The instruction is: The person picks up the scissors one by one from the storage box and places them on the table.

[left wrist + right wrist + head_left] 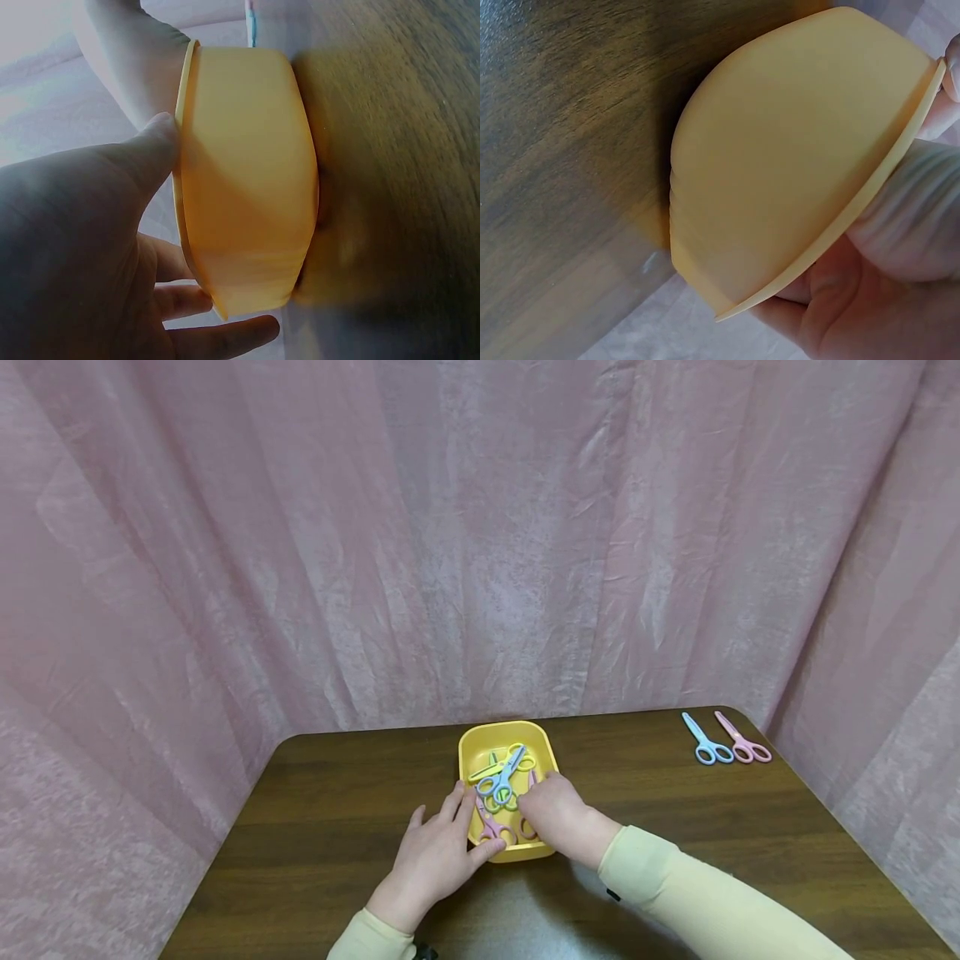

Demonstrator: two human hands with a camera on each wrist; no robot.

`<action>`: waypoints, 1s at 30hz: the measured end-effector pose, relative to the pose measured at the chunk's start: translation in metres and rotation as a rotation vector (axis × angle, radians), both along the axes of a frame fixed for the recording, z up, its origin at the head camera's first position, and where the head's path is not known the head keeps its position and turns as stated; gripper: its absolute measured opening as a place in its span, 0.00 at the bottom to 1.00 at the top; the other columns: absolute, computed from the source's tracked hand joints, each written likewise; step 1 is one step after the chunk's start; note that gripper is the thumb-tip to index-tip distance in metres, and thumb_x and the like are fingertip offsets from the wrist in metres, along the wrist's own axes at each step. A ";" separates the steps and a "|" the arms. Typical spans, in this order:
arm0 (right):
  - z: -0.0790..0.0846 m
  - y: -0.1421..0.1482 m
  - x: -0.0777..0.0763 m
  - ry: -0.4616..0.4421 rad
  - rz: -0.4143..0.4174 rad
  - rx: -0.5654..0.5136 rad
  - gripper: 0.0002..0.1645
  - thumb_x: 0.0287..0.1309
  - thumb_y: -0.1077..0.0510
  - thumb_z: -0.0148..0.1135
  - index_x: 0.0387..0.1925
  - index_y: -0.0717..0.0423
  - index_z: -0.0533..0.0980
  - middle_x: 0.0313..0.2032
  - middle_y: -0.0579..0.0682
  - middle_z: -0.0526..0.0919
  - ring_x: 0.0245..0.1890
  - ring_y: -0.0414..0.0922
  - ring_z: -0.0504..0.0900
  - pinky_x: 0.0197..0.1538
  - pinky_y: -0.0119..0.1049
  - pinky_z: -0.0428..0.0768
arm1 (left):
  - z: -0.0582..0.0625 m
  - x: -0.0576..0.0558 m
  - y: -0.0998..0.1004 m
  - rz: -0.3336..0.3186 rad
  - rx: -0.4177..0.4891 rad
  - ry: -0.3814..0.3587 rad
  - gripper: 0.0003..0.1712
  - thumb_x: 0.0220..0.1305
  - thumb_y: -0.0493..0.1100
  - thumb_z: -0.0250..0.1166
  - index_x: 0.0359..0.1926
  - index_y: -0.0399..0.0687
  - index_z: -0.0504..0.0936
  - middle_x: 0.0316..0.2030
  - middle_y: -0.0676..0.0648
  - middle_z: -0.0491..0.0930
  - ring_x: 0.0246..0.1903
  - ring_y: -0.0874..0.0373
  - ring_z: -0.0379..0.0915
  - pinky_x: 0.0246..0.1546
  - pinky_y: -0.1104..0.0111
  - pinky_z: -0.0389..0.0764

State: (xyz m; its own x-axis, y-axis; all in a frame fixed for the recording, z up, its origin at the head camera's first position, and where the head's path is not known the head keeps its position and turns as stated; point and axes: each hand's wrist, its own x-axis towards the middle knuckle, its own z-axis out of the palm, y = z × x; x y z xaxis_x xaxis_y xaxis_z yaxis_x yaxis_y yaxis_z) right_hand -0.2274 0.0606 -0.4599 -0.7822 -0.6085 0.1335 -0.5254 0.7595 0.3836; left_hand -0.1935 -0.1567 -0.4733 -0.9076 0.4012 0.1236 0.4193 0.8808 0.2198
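A yellow plastic tray (471,745) stands on the table with several children's scissors in it. My left hand (438,852) rests at its left near corner, the thumb on the near rim and the fairly straight fingers spread at the left side. My right hand (558,814) reaches over the right rim with bent fingers, their tips hidden. It overlaps pink scissors (528,829), and I cannot tell whether it grips them. Blue scissors (507,774) lie across yellow scissors (491,770) in the middle, over green ones. Another pink pair (489,825) lies at the left near side.
At the table's far right lie blue scissors (705,745) and pink scissors (742,742), side by side with their blades pointing away. The brown wooden table (337,793) ends just behind the tray, where a pink curtain (480,568) hangs.
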 end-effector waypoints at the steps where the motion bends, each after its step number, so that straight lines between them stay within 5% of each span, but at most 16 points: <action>1: 0.000 0.000 0.000 0.001 0.000 -0.006 0.11 0.51 0.53 0.82 0.25 0.46 0.84 0.23 0.47 0.87 0.25 0.43 0.83 0.41 0.39 0.77 | 0.000 0.000 0.000 0.000 0.000 0.002 0.54 0.75 0.73 0.65 0.82 0.37 0.69 0.80 0.35 0.67 0.67 0.41 0.80 0.71 0.32 0.68; 15: -0.001 -0.003 0.000 0.012 -0.035 -0.014 0.16 0.50 0.50 0.82 0.17 0.45 0.81 0.17 0.43 0.83 0.20 0.41 0.76 0.37 0.38 0.76 | -0.001 0.000 0.000 0.001 -0.005 0.010 0.53 0.74 0.74 0.65 0.81 0.38 0.71 0.80 0.35 0.68 0.67 0.40 0.81 0.70 0.32 0.69; 30: -0.002 -0.004 -0.004 -0.066 -0.084 0.000 0.13 0.58 0.48 0.80 0.26 0.46 0.84 0.21 0.45 0.84 0.27 0.46 0.78 0.40 0.40 0.76 | -0.001 0.000 0.000 0.005 -0.006 0.000 0.53 0.74 0.75 0.63 0.81 0.41 0.72 0.81 0.36 0.67 0.63 0.39 0.84 0.71 0.32 0.68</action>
State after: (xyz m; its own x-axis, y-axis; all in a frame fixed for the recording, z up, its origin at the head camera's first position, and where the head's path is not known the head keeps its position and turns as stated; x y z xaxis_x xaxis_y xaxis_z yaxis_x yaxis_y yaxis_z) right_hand -0.2313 0.0563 -0.4624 -0.8375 -0.5405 0.0804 -0.4840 0.8020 0.3500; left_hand -0.1940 -0.1571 -0.4738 -0.9095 0.3977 0.1211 0.4152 0.8841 0.2145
